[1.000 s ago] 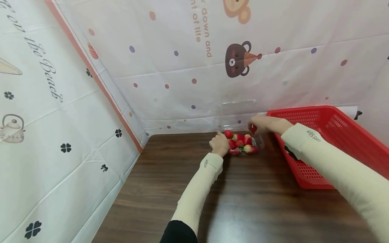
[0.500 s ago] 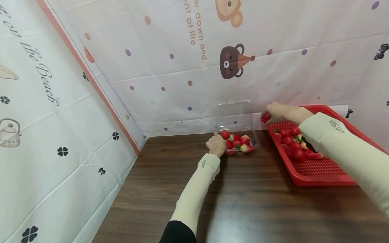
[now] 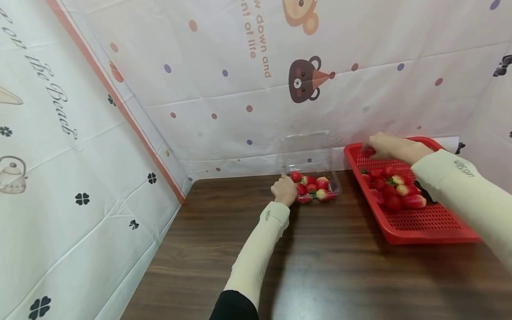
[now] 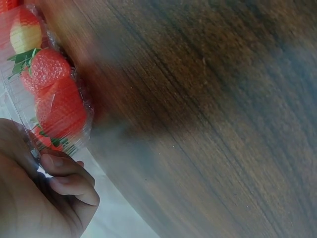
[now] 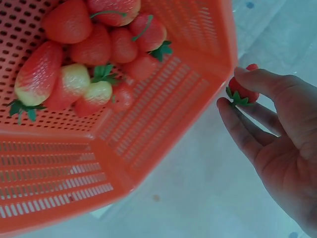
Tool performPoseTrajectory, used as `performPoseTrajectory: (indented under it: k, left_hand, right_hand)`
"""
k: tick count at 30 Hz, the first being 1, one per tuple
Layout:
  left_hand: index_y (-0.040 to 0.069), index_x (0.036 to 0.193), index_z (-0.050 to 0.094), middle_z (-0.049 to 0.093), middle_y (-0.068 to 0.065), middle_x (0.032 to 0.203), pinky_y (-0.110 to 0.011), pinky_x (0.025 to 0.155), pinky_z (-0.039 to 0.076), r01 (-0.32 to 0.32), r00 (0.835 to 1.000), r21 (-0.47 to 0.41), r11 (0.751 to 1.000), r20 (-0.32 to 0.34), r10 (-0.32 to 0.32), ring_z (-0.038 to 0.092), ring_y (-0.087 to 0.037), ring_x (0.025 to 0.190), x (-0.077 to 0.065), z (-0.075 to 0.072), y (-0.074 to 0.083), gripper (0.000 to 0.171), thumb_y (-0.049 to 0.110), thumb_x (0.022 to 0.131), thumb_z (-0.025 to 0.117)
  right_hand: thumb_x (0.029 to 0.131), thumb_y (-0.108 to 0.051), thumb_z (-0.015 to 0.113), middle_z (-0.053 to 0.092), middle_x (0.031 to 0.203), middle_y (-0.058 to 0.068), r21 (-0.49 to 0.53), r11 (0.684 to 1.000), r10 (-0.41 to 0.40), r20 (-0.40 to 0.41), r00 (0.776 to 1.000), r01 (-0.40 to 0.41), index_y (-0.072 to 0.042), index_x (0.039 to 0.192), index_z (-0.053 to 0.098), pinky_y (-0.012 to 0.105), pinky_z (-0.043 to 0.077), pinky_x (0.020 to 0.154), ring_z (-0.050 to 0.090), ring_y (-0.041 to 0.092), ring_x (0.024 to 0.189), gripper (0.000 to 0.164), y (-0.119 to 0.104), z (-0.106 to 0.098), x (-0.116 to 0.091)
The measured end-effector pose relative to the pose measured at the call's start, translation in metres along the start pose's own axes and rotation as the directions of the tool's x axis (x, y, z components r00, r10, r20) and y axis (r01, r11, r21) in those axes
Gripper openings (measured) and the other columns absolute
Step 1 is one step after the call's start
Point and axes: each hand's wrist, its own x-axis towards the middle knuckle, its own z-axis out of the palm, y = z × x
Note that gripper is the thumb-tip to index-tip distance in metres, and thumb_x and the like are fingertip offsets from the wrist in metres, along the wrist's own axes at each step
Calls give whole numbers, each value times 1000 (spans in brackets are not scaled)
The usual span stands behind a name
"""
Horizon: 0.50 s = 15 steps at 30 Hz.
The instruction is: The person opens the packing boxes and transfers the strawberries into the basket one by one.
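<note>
My left hand [image 3: 284,190] pinches the left edge of a clear plastic clamshell box [image 3: 338,186], as the left wrist view also shows with thumb and curled fingers at its rim. Several strawberries [image 4: 60,106] lie inside the box, whose clear lid [image 3: 306,149] stands raised behind. Over the back left part of a red basket [image 3: 388,229], my right hand [image 3: 382,146] holds one strawberry [image 5: 243,91] between thumb and fingers. In the right wrist view that strawberry is near the basket's rim, green leaves showing. A pile of strawberries [image 5: 89,49] rests in the basket.
The brown wooden table [image 3: 224,249] carries the box and the basket. Behind it hangs a white printed cloth [image 3: 224,89], close to the lid and the basket's back. Another patterned cloth [image 3: 60,200] borders the left side.
My right hand has moved right with the strawberry, from beside the box to over the basket. The basket's strawberries have come into sight from behind the arm. My left hand stays at the box.
</note>
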Motion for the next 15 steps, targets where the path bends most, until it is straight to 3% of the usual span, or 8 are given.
performPoseTrajectory:
  k: [8,15]
  left_hand:
    - [8,124,58,75,-5,112,-39,82,58,13,1000,-3,1000,9,-13,74,-23,100,0,-4,-1,31,31,103,54]
    - [8,122,59,75,-5,111,-38,81,57,14,1000,1,1000,-2,-14,74,-22,100,3,-7,0,30,32,104,52]
  right_hand:
    - [78,12,77,73,92,19,-18,999,38,13,999,-37,10,100,71,52,59,77,70,34,86,23,22,9,-10]
    - [80,14,71,71,92,17,11,992,128,104,986,-129,8,104,71,52,59,77,66,31,84,24,37,16,-18]
